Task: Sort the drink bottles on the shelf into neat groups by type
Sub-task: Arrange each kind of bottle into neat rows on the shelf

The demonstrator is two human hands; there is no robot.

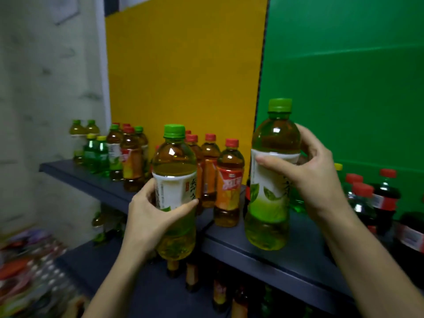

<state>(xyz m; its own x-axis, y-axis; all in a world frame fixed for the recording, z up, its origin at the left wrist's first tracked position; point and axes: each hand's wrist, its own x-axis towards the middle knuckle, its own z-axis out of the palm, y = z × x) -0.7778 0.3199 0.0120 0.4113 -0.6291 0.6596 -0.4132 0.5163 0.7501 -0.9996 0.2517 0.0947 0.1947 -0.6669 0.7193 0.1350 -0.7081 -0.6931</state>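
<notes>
My left hand [149, 216] grips a green-capped green tea bottle [175, 171] by its white label, held in front of the dark blue shelf [263, 246]. My right hand [314, 171] grips a second green tea bottle [273, 180] near its shoulder, raised above the shelf's front. Behind them stand several red-capped iced tea bottles [229, 182] with orange labels. At the far left of the shelf is a mixed cluster of green soda bottles [98, 154], green tea and iced tea bottles. At the right are red-capped cola bottles [385, 193].
A yellow panel [183, 65] and a green panel [344, 76] back the shelf. A lower shelf [146, 292] holds more bottles, partly hidden. Blurred colourful packages [25, 269] lie at the lower left. A white wall stands to the left.
</notes>
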